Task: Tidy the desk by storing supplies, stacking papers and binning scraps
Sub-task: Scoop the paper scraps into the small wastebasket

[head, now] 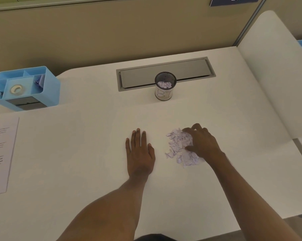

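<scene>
A: What are the hands doing?

B: The left hand (139,150) is lying flat on the white tabletop (77,153), palm down, fingers spread and holding nothing. The right hand (201,141) is resting on the pile of small torn pale-lilac paper scraps (178,148), fingers curled loosely over its right side; whether it is gripping any cannot be told.

A: Where is the bin sitting?

B: The black mesh cylindrical cup with a handwritten white label (165,86) is standing upright well beyond the pile, just in front of the grey metal cable hatch (165,72), with scraps already lying inside it.

A: How much room is showing?

B: Bare surface is stretching between pile and cup, and left of the left hand. A printed white sheet (2,153) is lying at the left edge, partly cut off. The light-blue plastic desk organiser (25,87) is standing at the far left corner with a tape roll (16,89) in it.
</scene>
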The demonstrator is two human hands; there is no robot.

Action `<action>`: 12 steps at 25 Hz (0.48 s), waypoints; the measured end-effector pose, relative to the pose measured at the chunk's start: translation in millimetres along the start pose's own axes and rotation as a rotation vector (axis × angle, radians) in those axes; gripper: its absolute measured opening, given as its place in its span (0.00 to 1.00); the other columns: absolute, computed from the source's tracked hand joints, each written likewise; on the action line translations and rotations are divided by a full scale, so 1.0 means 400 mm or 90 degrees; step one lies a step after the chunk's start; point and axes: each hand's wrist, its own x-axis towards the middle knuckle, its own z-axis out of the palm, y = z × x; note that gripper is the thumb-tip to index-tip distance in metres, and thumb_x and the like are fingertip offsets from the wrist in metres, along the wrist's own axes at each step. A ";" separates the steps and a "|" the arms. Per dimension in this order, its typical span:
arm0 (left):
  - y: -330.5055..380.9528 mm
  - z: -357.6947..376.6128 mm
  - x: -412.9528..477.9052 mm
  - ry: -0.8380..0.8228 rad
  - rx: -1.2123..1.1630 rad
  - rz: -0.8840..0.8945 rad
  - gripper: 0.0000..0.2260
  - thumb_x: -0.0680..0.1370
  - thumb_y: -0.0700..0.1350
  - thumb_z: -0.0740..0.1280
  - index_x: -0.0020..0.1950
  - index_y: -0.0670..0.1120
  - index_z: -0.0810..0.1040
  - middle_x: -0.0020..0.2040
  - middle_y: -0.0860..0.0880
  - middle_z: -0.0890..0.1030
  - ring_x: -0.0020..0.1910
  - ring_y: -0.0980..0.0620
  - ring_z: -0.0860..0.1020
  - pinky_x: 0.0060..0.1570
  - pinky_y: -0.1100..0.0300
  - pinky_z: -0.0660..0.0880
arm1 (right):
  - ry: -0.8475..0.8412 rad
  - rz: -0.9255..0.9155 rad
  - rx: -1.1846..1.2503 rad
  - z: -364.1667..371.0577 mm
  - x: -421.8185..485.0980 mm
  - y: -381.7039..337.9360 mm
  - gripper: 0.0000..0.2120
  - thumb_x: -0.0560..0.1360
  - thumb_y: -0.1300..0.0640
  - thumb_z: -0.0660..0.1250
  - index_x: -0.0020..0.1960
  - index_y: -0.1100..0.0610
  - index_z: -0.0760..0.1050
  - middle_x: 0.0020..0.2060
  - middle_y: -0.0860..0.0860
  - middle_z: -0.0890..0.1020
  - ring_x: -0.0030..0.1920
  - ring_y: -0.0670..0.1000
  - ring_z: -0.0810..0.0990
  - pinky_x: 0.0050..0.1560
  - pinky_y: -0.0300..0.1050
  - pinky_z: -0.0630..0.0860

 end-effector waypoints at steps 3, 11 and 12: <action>0.001 -0.001 0.002 0.001 -0.002 -0.001 0.24 0.86 0.48 0.55 0.83 0.43 0.66 0.85 0.43 0.63 0.86 0.45 0.58 0.84 0.41 0.54 | 0.053 -0.004 0.034 0.016 0.005 -0.003 0.22 0.73 0.58 0.75 0.66 0.50 0.77 0.59 0.52 0.75 0.52 0.56 0.79 0.47 0.45 0.75; 0.000 0.001 0.002 -0.010 -0.004 -0.005 0.25 0.87 0.48 0.55 0.83 0.43 0.65 0.86 0.44 0.62 0.86 0.46 0.57 0.85 0.41 0.53 | 0.115 0.014 0.110 0.027 0.028 0.001 0.07 0.75 0.66 0.69 0.49 0.59 0.85 0.47 0.57 0.81 0.46 0.60 0.82 0.42 0.43 0.70; 0.000 0.002 0.002 -0.012 -0.003 -0.005 0.25 0.87 0.48 0.54 0.83 0.43 0.65 0.86 0.44 0.62 0.86 0.46 0.57 0.84 0.41 0.53 | 0.126 0.008 0.133 0.019 0.028 0.000 0.07 0.75 0.66 0.70 0.49 0.61 0.86 0.46 0.58 0.83 0.46 0.60 0.82 0.43 0.44 0.72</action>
